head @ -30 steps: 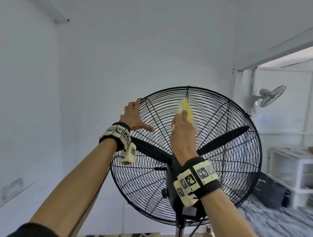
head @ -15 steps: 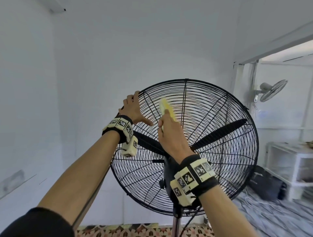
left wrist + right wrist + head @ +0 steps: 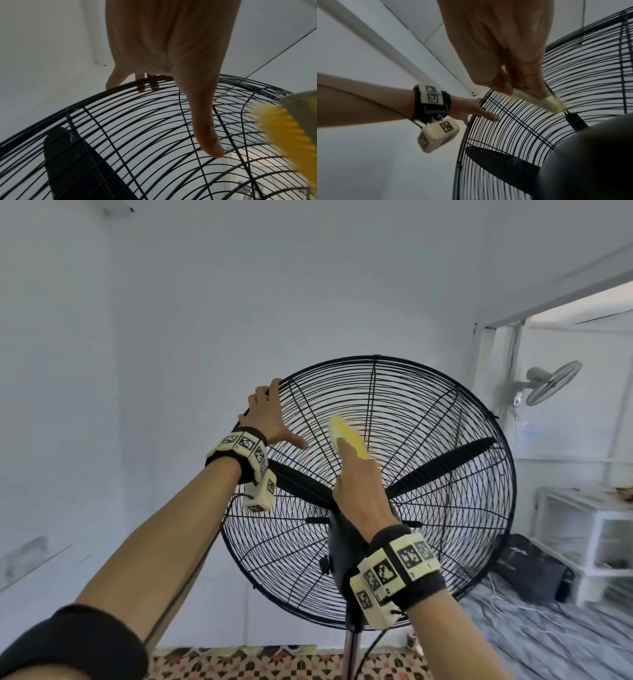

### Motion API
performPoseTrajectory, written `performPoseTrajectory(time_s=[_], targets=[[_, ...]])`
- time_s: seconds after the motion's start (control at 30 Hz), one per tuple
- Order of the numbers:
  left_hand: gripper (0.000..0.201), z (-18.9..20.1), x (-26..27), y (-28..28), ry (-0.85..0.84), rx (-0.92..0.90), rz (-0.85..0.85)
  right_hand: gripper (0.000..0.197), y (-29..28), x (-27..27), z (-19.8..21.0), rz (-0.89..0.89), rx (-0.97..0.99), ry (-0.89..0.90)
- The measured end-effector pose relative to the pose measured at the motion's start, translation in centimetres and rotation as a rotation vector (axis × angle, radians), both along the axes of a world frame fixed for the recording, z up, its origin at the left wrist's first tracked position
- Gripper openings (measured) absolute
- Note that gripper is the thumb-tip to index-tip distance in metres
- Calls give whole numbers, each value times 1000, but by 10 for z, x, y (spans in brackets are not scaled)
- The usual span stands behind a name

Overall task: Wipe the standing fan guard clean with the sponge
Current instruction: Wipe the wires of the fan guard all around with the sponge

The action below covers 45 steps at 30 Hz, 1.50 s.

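The fan is a tall thing on a thin pole, and the chief risk I see is that a hard sideways scrub high on the guard rocks or tips it, since the base is out of sight and only one hand steadies the top. The left hand does that job: its fingers hook over the upper left rim while the thumb lies straight against the wires. A smaller risk is a fingertip slipping between the wires toward the blades (they look to be at rest). Smaller again, the wires could snag and tear the sponge, or pull it loose, because the right hand only pinches it by one end with the yellow face pressed on the upper middle of the guard, just beside the left thumb. The head view shows the whole guard and where each hand sits on it; the left wrist view alone shows the fingers curled behind the rim, and the right wrist view alone shows the pinch on the sponge's thin edge, though blurred.
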<state>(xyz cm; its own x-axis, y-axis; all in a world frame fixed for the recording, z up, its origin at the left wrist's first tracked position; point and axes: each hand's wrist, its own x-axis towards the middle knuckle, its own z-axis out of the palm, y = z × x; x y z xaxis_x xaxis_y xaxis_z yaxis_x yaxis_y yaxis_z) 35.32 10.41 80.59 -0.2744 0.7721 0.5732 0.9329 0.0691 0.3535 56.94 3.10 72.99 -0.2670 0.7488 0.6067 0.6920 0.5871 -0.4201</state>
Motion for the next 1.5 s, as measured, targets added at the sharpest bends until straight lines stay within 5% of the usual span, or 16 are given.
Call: performPoseTrajectory(time_s=[0.1, 0.23, 0.47, 0.57, 0.67, 0.8, 0.9, 1.07, 1.27, 1.5], targets=[[159, 0, -2, -1, 5, -3, 8, 64, 3, 8, -1, 78, 12, 70], [159, 1, 1, -2, 9, 0, -11, 64, -5, 11, -3, -76, 34, 267], [158, -2, -1, -5, 6, 10, 4, 60, -9, -23, -10, 71, -7, 64], [159, -1, -4, -5, -2, 4, -4, 68, -11, -19, -6, -45, 4, 163], [159, -1, 0, -6, -3, 6, -12, 76, -16, -14, -6, -179, 19, 71], [154, -1, 3, -5, -4, 17, -6, 70, -16, -16, -12, 15, 12, -67], [154, -2, -1, -6, -9, 17, -3, 60, -14, -6, -7, 78, 15, 14], [157, -1, 3, -10, -17, 11, -24, 66, -18, 8, -10, -134, 11, 105], [156, -1, 3, -12, -11, 15, -15, 55, -17, -1, -27, 60, -48, -19], [158, -1, 5, -13, -15, 18, -23, 66, -19, 0, -37, -149, -89, 185]])
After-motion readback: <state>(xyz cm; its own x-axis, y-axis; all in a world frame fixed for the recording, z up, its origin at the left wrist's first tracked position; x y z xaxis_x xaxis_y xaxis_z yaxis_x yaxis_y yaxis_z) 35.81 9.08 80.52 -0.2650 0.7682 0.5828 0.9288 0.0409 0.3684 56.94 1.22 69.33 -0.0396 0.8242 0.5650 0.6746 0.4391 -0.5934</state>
